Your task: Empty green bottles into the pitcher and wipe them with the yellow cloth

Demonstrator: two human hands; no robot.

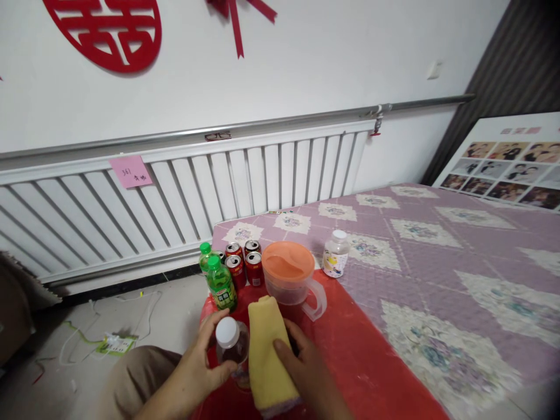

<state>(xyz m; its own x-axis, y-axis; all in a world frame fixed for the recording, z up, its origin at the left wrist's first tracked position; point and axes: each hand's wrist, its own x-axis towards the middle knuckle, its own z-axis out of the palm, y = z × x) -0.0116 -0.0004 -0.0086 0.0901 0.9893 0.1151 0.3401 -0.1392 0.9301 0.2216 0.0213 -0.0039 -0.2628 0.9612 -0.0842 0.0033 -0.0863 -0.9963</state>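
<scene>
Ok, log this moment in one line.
left hand: around white-capped bottle | right hand: holding yellow cloth | beyond: orange-lidded pitcher, red cans

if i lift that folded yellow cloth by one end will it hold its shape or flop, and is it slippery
The yellow cloth would probably flop and unfold, as it looks like soft, loosely layered fabric. It's likely light, with no hard parts showing. Its matte surface suggests it won't slip easily from the right hand.
</scene>
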